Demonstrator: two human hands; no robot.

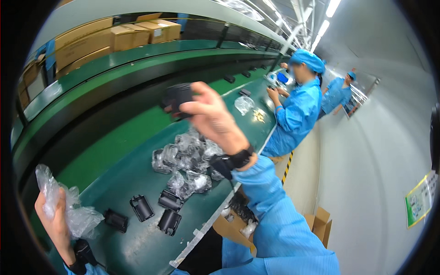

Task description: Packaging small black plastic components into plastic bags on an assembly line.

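At the lower left, my left hand [51, 211] grips a crumpled clear plastic bag [81, 217]. My right hand [213, 112] stretches out over the green conveyor belt [110, 158], its fingers closed round a black plastic part [178, 98] that is blurred. Several similar black housings lie on the worktop near my left hand, among them a ribbed one [142, 207] and one with a notched edge [169, 222]. Beneath my right forearm rests a pile of black parts wrapped in clear bags [188, 156].
A green worktop [137, 247] runs beside the belt. An open cardboard box [233, 224] with bags in it stands below its edge. Ahead on the right, a co-worker in blue [298, 105] handles a small item; another person [338, 94] stands farther back. Cartons [133, 35] sit beyond the belt.
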